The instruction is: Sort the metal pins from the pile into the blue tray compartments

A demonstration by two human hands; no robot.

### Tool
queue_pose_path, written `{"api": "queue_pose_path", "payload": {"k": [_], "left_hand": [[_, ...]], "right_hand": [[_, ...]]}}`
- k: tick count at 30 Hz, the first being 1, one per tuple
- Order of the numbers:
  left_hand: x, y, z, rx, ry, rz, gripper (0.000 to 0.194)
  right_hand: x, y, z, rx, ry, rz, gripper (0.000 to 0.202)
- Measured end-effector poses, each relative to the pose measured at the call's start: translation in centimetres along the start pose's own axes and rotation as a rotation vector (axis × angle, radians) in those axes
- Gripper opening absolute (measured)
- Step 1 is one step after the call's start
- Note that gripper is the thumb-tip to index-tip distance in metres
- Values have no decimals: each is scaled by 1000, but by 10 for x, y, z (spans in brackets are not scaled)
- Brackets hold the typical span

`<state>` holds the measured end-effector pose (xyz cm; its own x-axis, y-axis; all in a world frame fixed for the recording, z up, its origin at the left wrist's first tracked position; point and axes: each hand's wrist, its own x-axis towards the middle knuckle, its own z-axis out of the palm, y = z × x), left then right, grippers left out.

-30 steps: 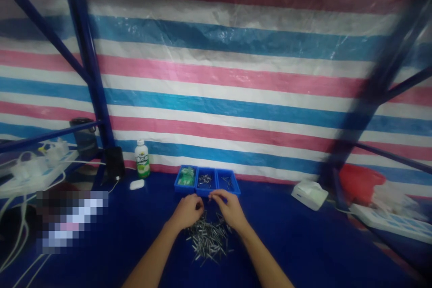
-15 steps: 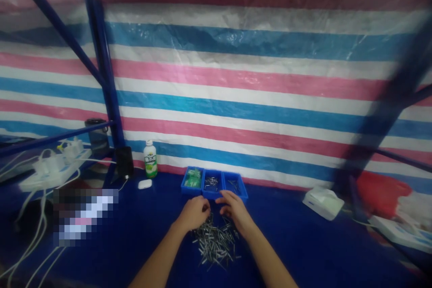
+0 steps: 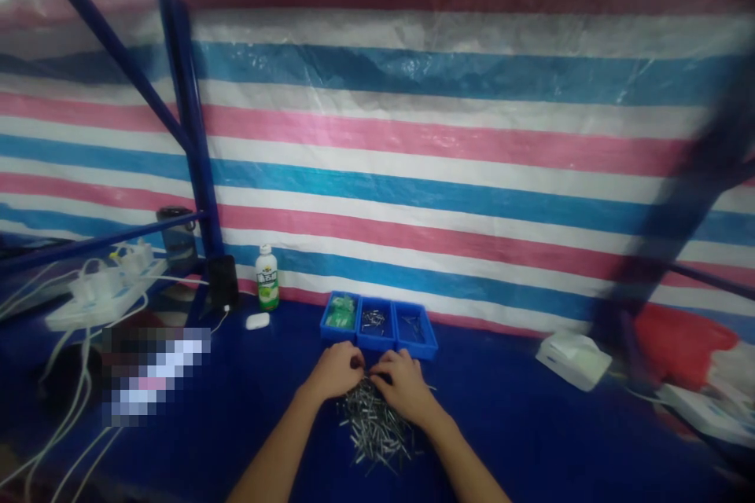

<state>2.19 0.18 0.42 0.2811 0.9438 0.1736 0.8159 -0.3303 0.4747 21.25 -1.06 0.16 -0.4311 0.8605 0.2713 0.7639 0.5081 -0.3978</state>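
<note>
A heap of thin silvery metal pins, like rivets or nails, lies on the blue tabletop between my forearms. At the far left edge of the heap, my left hand is closed, with thumb and fingers curled together. My right hand is over the heap's far right side, its thumb and forefinger pinched close to the left fingertips. Anything held in either pinch is too small to make out. Just beyond the hands stand three joined blue bins: a left bin with green packets, a middle bin and a right bin, both with metal pins.
Behind the bins hangs a striped plastic sheet. To the left are a white-green bottle, a small white case, a dark phone and a power strip with cables. A tissue pack lies on the right.
My right hand has moved left and down from near the right bin, bringing its fingertips beside my left hand's. The left hand stays in place. The whole view has shifted slightly.
</note>
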Motion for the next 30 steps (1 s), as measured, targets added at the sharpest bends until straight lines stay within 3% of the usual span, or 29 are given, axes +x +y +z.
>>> {"api": "queue_pose_path", "payload": {"k": [20,30], "left_hand": [[-1,9,1,42,-4,12,12],[1,11,3,73,-14,-5,12]], "right_hand": [[8,-3,18,56,12,217,11],[6,-3,21,10,74,226,16]]}}
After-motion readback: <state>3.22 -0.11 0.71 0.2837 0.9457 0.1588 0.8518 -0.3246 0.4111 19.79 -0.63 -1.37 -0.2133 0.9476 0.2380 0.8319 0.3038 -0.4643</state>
